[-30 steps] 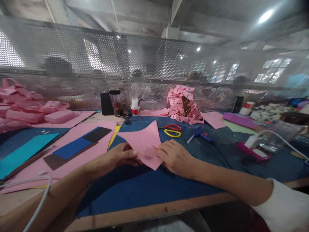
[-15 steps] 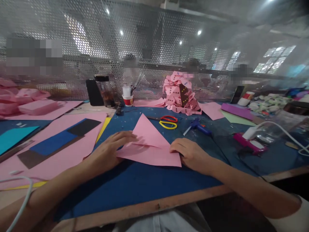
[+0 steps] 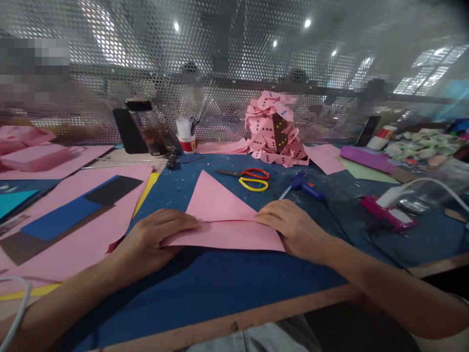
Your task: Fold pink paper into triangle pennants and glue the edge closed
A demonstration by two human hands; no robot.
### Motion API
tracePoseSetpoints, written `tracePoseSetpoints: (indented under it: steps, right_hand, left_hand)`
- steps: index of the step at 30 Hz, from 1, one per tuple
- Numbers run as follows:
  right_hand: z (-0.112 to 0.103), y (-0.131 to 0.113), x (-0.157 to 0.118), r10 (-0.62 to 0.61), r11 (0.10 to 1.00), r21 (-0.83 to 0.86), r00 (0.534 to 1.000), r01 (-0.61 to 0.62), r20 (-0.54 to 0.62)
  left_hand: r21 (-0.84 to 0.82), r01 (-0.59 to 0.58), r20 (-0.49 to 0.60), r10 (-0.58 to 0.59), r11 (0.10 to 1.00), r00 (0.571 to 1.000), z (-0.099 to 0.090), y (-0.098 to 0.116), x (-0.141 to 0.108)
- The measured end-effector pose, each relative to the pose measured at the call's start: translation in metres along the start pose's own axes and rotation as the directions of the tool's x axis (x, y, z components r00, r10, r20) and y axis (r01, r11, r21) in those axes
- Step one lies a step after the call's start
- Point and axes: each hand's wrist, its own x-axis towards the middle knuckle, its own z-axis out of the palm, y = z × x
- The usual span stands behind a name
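A folded pink paper point(image 3: 227, 234) lies before me on the blue table surface, a triangular point upward and a flap along its lower edge. At its left end my left hand point(image 3: 157, 237) grips it, fingertips on top and thumb beneath. My right hand point(image 3: 295, 227) grips the right end the same way, fingertips near the fold line. Just beyond the paper are scissors point(image 3: 253, 179) with one red and one yellow handle. A blue glue gun point(image 3: 306, 186) lies past my right hand.
On the left, blue point(image 3: 69, 215) and black strips rest on pink sheets. Behind stand a jar point(image 3: 148, 129), a paper cup point(image 3: 187, 142) and a pink dotted paper model point(image 3: 273, 129). A magenta tool point(image 3: 388, 215) with a cable lies right.
The fold line has become straighter and longer, with both hands now pressing near its ends. My left hand has shifted left, and the view has tilted down slightly.
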Motion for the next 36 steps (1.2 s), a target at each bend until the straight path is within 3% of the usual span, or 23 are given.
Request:
tracePoseSetpoints:
  steps: [5,11,18,28,36]
  right_hand:
    - [0.001,0.005,0.0,0.013,0.996,0.091,0.999,-0.017,0.051]
    - [0.0,0.006,0.001,0.02,0.992,0.121,0.999,-0.025,0.043]
    - [-0.002,0.006,0.0,0.034,0.992,0.123,0.999,-0.035,0.009]
    - [0.0,0.004,-0.001,0.104,0.984,0.145,0.994,-0.107,0.029]
    - [-0.002,0.004,-0.001,0.09,0.988,0.13,0.996,-0.088,-0.012]
  left_hand:
    - [0.02,-0.09,0.049,0.089,0.996,0.995,-0.005,-0.001,0.002]
    - [0.024,-0.05,0.16,0.046,0.998,0.986,-0.01,-0.012,0.004]
    - [0.03,-0.136,0.16,0.129,0.99,0.979,-0.015,-0.007,0.002]
    - [0.149,-0.077,0.055,0.07,0.986,0.996,-0.015,-0.005,0.0]
    - [0.14,-0.109,0.105,0.095,0.984,0.99,-0.017,-0.008,-0.001]
